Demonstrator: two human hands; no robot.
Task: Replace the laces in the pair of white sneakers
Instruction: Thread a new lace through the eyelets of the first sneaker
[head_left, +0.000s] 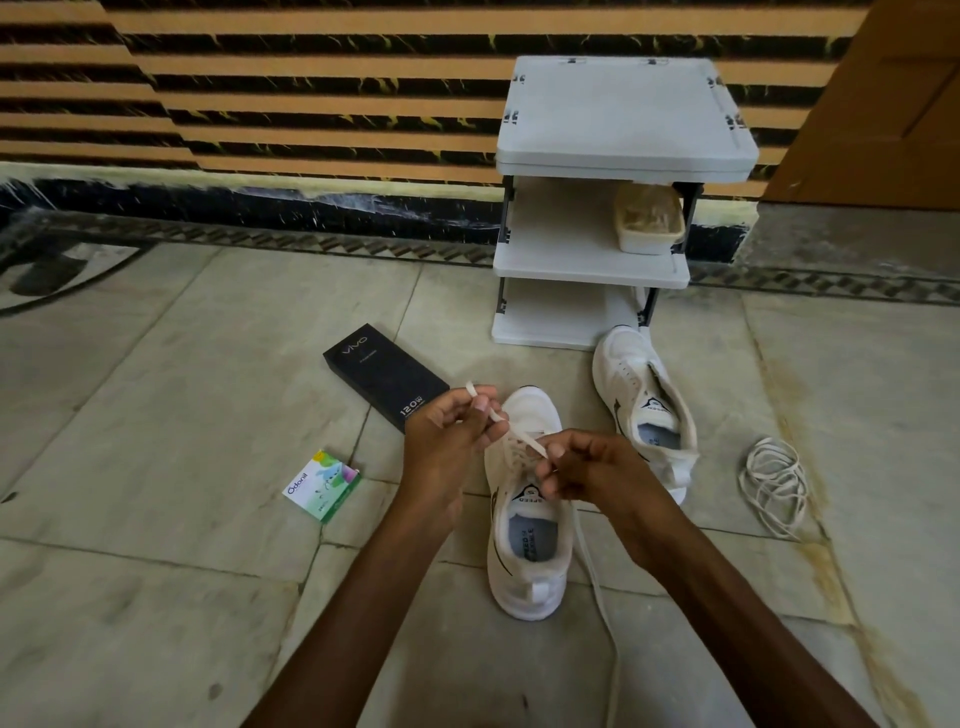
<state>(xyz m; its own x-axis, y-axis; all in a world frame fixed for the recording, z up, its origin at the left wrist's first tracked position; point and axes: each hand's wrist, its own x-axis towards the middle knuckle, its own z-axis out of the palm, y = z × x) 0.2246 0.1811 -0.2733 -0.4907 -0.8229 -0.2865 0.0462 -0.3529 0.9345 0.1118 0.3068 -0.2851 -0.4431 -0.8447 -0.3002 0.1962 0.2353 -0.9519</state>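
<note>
A white sneaker (527, 561) stands on the floor in front of me, toe pointing away. My left hand (452, 431) pinches one end of a white lace (511, 428) above the toe. My right hand (582, 467) pinches the same lace over the eyelets, so the lace is stretched between both hands. Another length of this lace (602, 608) trails down the floor on the sneaker's right. The second white sneaker (641, 405) stands behind and to the right, without a lace in its eyelets. A loose bundle of white lace (774, 480) lies on the floor at the right.
A black phone box (387, 376) lies left of the sneakers, and a small green and white box (322, 486) sits nearer to me. A white shoe rack (618, 208) stands against the striped wall, with a tub (649, 221) on its middle shelf.
</note>
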